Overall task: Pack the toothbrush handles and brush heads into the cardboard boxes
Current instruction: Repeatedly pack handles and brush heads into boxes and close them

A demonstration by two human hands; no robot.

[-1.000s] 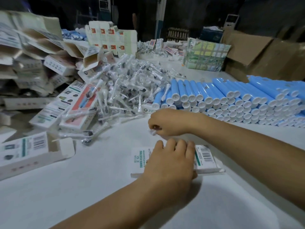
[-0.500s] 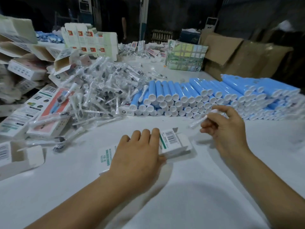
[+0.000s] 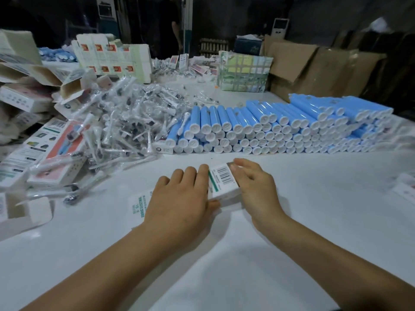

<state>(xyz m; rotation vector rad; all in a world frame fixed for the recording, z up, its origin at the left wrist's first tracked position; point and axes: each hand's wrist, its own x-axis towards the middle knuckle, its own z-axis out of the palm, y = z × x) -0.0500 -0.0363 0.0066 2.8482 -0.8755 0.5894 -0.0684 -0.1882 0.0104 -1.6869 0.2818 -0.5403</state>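
A white cardboard box [image 3: 224, 178] with a barcode and green print lies flat on the white table [image 3: 292, 221]. My left hand [image 3: 179, 203] lies over its middle, fingers across the top and thumb against the near side, holding it. My right hand [image 3: 256, 187] is at the box's right end, its fingers curled round that end by the flap. No brush head shows in either hand. Behind, a heap of wrapped brush heads [image 3: 134, 117] lies left of a stack of blue toothbrush handles [image 3: 269, 122] with white caps.
Open and flat printed boxes [image 3: 56, 153] pile up along the left, one open box [image 3: 29, 214] nearest. Upright white boxes [image 3: 116, 57], a taped bundle [image 3: 244, 72] and brown cartons [image 3: 314, 70] stand at the back. More boxes [image 3: 404, 189] lie at the right edge.
My right hand took a wrapped brush head from beside the heap, swung right, then came to the box's right end; the brush head is out of sight. My left hand stayed on the box.
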